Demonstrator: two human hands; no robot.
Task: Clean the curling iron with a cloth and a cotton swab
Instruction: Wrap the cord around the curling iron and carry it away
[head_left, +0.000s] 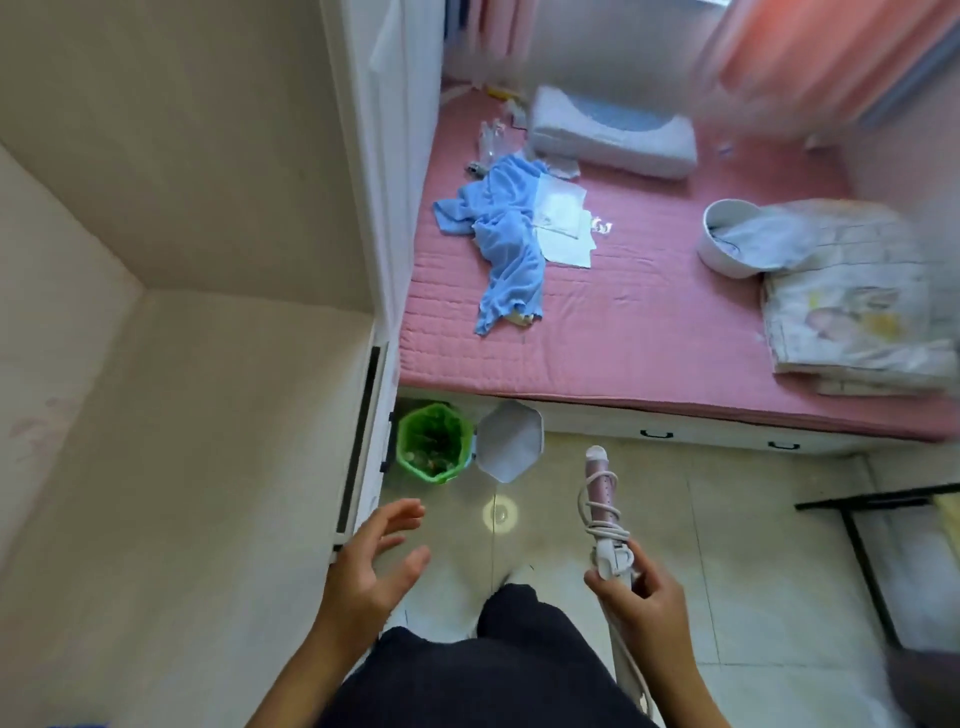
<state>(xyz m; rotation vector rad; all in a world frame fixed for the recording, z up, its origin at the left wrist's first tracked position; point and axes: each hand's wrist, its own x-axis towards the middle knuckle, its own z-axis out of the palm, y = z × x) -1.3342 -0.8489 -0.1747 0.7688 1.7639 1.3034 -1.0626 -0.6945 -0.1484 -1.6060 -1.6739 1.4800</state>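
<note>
The right hand (641, 603) grasps the curling iron (600, 499) by its white handle, fingers curled round it, with the cord (602, 525) looped round the lower barrel and trailing down past the wrist. The left hand (371, 561) is released, fingers spread and holding nothing, hovering over the floor (727, 545).

The iron is held in the air above pale glossy tiles. Its long axis runs nearly straight away from the person, with the pink barrel leading and the tip aimed at the edge of the bed (649, 322).

Just ahead of the left hand stands a bin (434, 441) lined with a green bag, its white lid (509, 441) tipped open beside it. A tall pale cupboard (182, 364) fills the left side.

The bed wears a pink quilted cover. A crumpled blue cloth (506, 228) lies on it, partly over some white sheets (563, 223) (paper or packets, too blurred to say). Farther back is a pillow (613, 130); to the right, a white bowl (727, 236) touches a folded blanket (852, 291). Pink curtains (805, 52) hang behind.
</note>
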